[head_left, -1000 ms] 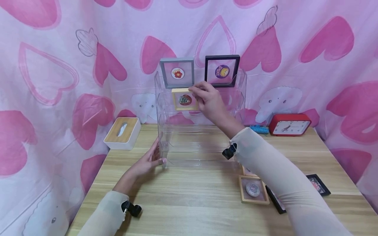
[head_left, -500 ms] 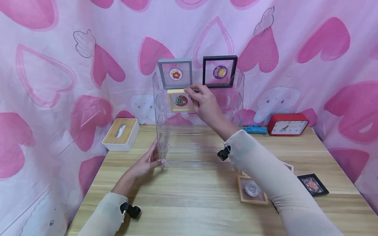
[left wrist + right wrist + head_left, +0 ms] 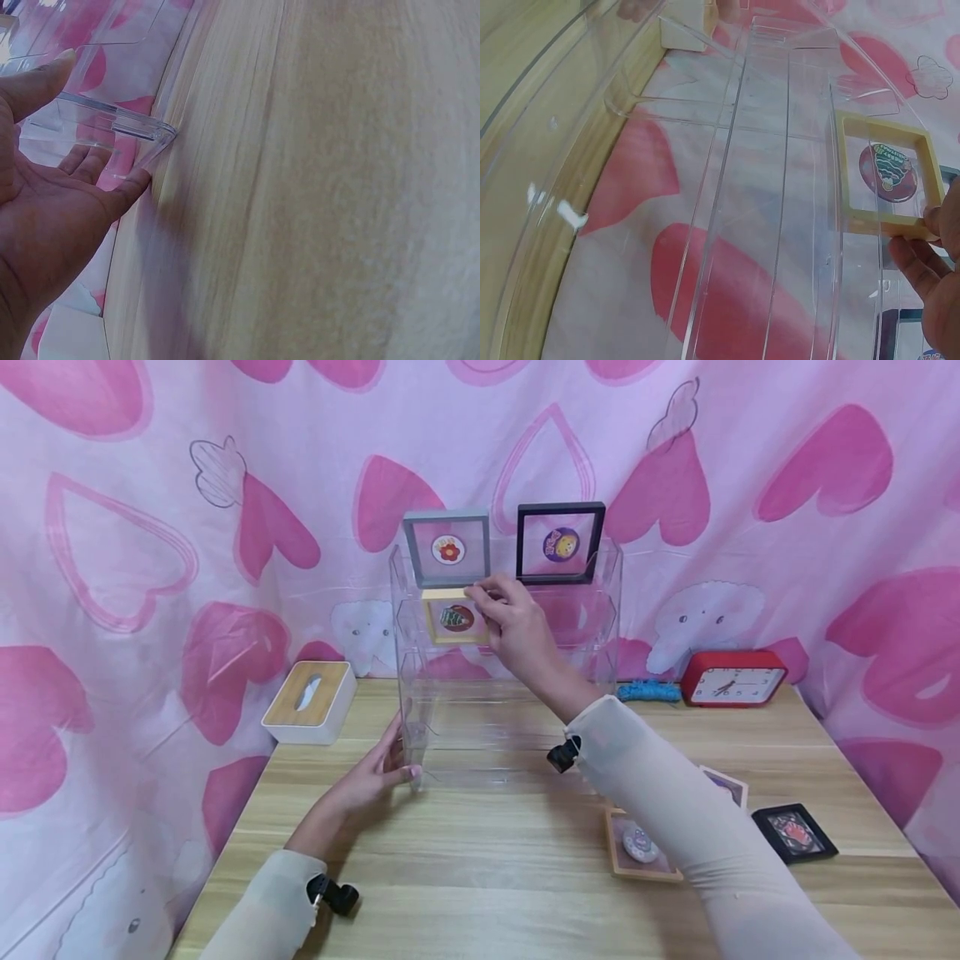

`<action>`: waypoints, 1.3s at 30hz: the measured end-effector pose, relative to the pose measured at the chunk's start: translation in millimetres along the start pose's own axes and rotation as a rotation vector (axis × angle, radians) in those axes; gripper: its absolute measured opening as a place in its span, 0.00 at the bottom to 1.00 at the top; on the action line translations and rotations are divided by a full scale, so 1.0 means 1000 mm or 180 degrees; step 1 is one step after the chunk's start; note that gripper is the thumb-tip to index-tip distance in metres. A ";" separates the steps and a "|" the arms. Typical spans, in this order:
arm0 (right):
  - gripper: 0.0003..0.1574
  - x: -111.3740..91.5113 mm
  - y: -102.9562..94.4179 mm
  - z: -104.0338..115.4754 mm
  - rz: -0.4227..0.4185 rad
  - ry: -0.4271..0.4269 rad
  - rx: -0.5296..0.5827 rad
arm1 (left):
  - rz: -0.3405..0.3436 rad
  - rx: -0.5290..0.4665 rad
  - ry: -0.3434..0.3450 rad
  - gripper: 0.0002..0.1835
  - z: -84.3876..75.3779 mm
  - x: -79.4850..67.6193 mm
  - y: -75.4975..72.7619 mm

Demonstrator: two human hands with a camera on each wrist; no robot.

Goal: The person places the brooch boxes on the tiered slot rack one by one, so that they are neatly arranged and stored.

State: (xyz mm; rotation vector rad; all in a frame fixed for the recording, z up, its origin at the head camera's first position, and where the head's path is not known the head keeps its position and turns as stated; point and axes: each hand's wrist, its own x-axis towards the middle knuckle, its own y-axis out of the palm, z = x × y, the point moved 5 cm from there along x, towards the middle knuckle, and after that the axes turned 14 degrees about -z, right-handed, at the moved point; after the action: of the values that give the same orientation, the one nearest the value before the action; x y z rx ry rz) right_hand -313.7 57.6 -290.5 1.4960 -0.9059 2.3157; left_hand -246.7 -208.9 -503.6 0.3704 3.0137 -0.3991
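Note:
A clear acrylic tiered display rack (image 3: 502,735) stands on the table. My right hand (image 3: 521,622) pinches the right upper corner of a pale yellow frame (image 3: 429,618) that holds a round Christmas-tree badge. In the right wrist view, the yellow frame (image 3: 845,176) is upright at one of the rack's upper tiers. My left hand (image 3: 367,777) holds the rack's lower left side, thumb at the front corner and fingers along the outer side. On the top tier stand a grey frame (image 3: 448,513) with a flower badge and a black frame (image 3: 561,508) with a purple badge.
On the right of the table lie a wooden frame (image 3: 645,870) with a pale badge, a black frame (image 3: 795,833) and a light frame (image 3: 738,789) partly under the sleeve. A red clock (image 3: 735,678), blue bundle (image 3: 648,691) and tissue box (image 3: 309,702) stand farther back.
The yellow frame in my right hand has shifted slightly left and down along the tier below the grey frame. The left hand stays at the rack's side.

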 end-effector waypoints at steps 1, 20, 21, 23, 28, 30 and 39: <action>0.25 0.000 0.000 0.000 0.0003 0.0004 -0.0003 | -0.0013 0.0021 -0.0013 0.58 0.000 -0.001 0.000; 0.21 0.003 -0.005 0.002 0.0259 0.0034 -0.0113 | -0.0008 0.0086 0.0225 0.60 -0.002 0.001 0.001; 0.22 0.004 -0.005 0.002 0.0266 0.0039 -0.0115 | -0.0015 0.0087 0.0239 0.60 -0.002 0.001 0.001; 0.23 0.004 -0.006 0.002 0.0282 0.0053 -0.0115 | -0.0019 0.0088 0.0237 0.61 -0.002 0.001 0.000; 0.28 0.004 -0.008 0.002 0.0304 0.0094 -0.0101 | -0.0011 0.0085 0.0201 0.61 -0.002 0.000 0.000; 0.29 0.004 -0.010 0.002 0.0310 0.0119 -0.0115 | -0.0004 0.0087 0.0182 0.60 -0.002 -0.001 0.000; 0.28 0.005 -0.031 -0.005 0.0114 0.0073 -0.0026 | 0.0013 0.0055 0.0272 0.61 -0.006 -0.001 0.001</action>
State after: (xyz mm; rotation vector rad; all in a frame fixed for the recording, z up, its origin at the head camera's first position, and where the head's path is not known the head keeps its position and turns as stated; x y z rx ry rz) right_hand -303.6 83.8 -275.9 1.4587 -0.9426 2.3461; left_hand -245.6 -206.7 -498.3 0.4049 3.0937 -0.4196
